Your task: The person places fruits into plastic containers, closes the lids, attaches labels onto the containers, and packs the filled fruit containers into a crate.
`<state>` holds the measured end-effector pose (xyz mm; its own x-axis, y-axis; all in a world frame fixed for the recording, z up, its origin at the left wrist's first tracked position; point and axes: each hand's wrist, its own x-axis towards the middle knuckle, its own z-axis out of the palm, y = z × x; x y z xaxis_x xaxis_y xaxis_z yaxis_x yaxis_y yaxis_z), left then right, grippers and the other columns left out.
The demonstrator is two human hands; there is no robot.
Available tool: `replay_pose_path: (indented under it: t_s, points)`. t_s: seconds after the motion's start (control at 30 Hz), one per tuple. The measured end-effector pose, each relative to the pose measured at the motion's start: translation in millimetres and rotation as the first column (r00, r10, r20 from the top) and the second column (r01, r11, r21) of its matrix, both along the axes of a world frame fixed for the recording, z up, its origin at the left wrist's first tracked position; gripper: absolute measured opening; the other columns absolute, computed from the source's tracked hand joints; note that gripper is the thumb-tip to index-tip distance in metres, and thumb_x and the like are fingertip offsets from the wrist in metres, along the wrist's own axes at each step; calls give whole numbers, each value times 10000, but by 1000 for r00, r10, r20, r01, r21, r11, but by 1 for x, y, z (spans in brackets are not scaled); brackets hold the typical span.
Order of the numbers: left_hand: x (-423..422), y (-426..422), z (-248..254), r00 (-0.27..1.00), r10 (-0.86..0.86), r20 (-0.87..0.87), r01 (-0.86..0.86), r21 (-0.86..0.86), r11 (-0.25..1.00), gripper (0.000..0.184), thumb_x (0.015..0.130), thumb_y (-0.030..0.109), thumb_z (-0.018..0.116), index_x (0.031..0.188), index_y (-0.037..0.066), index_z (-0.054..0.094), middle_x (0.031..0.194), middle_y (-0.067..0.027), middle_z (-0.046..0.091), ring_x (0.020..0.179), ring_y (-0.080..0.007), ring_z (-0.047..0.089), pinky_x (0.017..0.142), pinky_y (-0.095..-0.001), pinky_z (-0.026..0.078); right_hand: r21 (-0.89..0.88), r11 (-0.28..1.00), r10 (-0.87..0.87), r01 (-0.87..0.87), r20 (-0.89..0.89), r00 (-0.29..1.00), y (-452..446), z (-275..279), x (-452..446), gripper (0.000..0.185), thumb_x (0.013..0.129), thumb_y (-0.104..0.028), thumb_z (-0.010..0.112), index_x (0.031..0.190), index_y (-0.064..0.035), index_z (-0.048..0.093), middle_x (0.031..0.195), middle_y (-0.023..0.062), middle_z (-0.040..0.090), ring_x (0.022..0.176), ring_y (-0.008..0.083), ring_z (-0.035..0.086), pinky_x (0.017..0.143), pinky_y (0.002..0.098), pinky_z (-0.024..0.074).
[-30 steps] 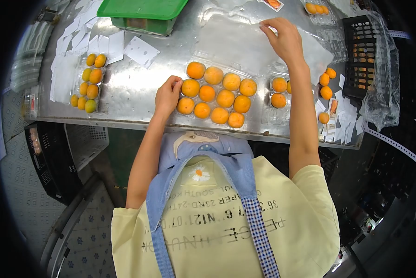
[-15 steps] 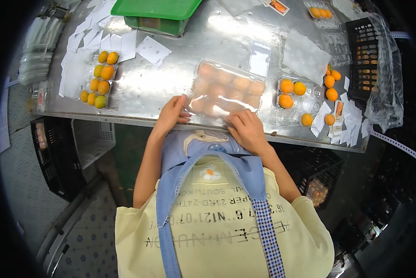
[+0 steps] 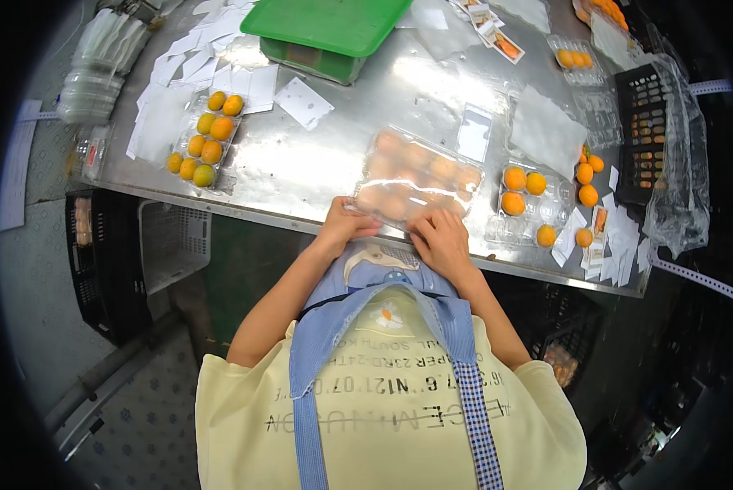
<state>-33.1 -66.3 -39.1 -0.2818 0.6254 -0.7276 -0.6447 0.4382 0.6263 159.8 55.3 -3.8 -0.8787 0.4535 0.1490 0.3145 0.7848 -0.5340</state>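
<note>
A closed clear plastic clamshell box (image 3: 420, 175) of orange fruit in rows lies at the table's near edge, glare across its lid. My left hand (image 3: 348, 229) is at the box's near left corner, fingers closed on the rim. At the near edge, right of the middle, my right hand (image 3: 440, 237) has its fingers curled on the rim, the fingertips partly hidden. To the right lies an open clear box (image 3: 538, 208) with several oranges in it. Another clear tray (image 3: 215, 151) with several orange and greenish fruits lies to the left.
A green lidded bin (image 3: 330, 28) stands at the back. White paper slips (image 3: 256, 86) are scattered at left, and more slips (image 3: 624, 237) lie at right with loose oranges (image 3: 587, 194). A black crate (image 3: 640, 122) edges the right side. Stacked clear boxes (image 3: 89, 90) stand at far left.
My left hand has moved from the box's left side to its near edge, closer to my right hand. My right hand stays at the near edge. The camera view has shifted slightly.
</note>
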Motion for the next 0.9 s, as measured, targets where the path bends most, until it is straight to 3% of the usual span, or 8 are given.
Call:
replay_pose_path:
  t_s: [0.23, 0.57, 0.77, 0.87, 0.9]
  points:
    - [6, 9, -1, 1000, 13, -14, -15, -100, 995, 594, 790, 13, 678, 1163, 56, 216, 1042, -205, 566, 848, -271, 664, 613, -354, 590, -4, 1000, -18, 18, -14, 1000, -2, -2, -1, 137, 725, -136, 686, 850, -135, 629, 869, 47, 553, 844, 259, 539, 720, 381, 421]
    - [11, 41, -26, 951, 239, -193, -234, 52, 971, 477, 754, -98, 594, 1149, -12, 341, 945, -181, 605, 771, -239, 656, 611, -335, 608, 22, 998, -62, 62, -35, 998, 5, -9, -12, 168, 709, -136, 709, 864, -133, 644, 857, 57, 556, 824, 267, 553, 681, 375, 435]
    - [5, 66, -16, 926, 342, -162, -339, 45, 940, 531, 720, -122, 579, 1188, -37, 342, 899, -167, 603, 740, -239, 646, 605, -324, 602, 125, 990, -56, 66, -83, 995, 28, -7, -21, 207, 695, -122, 721, 887, -117, 645, 871, 64, 571, 823, 269, 552, 673, 369, 450]
    - [7, 63, -25, 914, 391, -105, -383, 94, 919, 554, 732, -101, 603, 1203, -38, 318, 906, -170, 594, 732, -240, 640, 621, -337, 606, 1, 971, -231, 240, -274, 934, 36, 2, -11, 164, 756, -121, 710, 901, -73, 651, 817, 42, 608, 745, 212, 584, 638, 321, 460]
    - [5, 63, -26, 914, 395, -95, -387, 99, 917, 555, 737, -93, 610, 1201, -35, 311, 904, -170, 592, 731, -241, 639, 625, -344, 608, -257, 910, -380, 326, -203, 902, 33, -9, 3, 148, 781, -128, 699, 904, -60, 653, 794, 37, 616, 712, 185, 587, 614, 301, 460]
